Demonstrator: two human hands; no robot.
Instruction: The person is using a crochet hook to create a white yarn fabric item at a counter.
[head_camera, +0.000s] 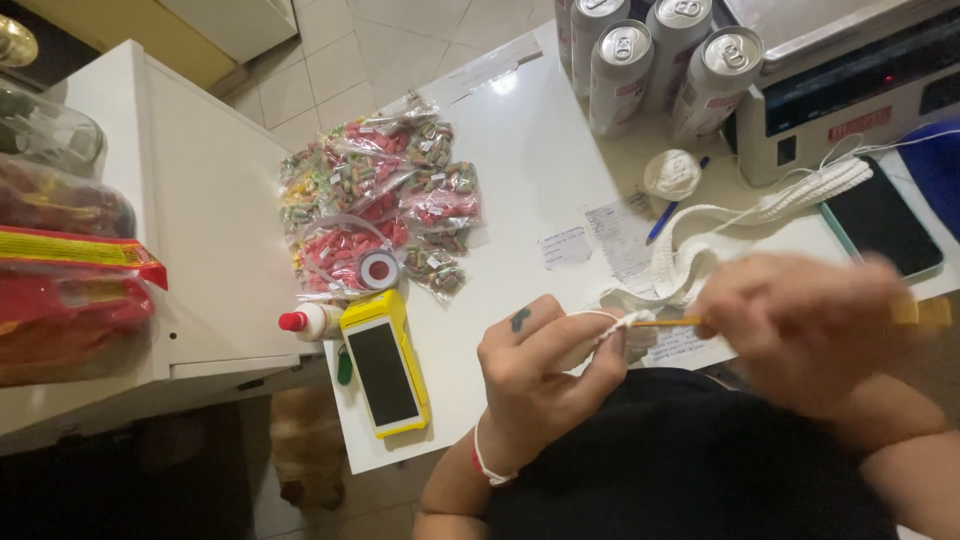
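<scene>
Over the white table (520, 170) we see a long white crocheted strip (770, 210) trailing to our left hand (540, 375), fingers pinched on its end, while our blurred right hand (800, 325) grips a yellow crochet hook (665, 322).

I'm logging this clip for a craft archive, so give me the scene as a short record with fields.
Left hand: left hand pinches white yarn and the near end of the white crocheted strip
Right hand: right hand, blurred, grips a crochet hook with a yellow handle
Yarn ball: white yarn ball beside a blue pen
Table: white table
Near left: yellow-cased phone, small red-capped bottle, bags of wrapped sweets
Far side: four drink cans, a scale
Right edge: dark tablet
</scene>
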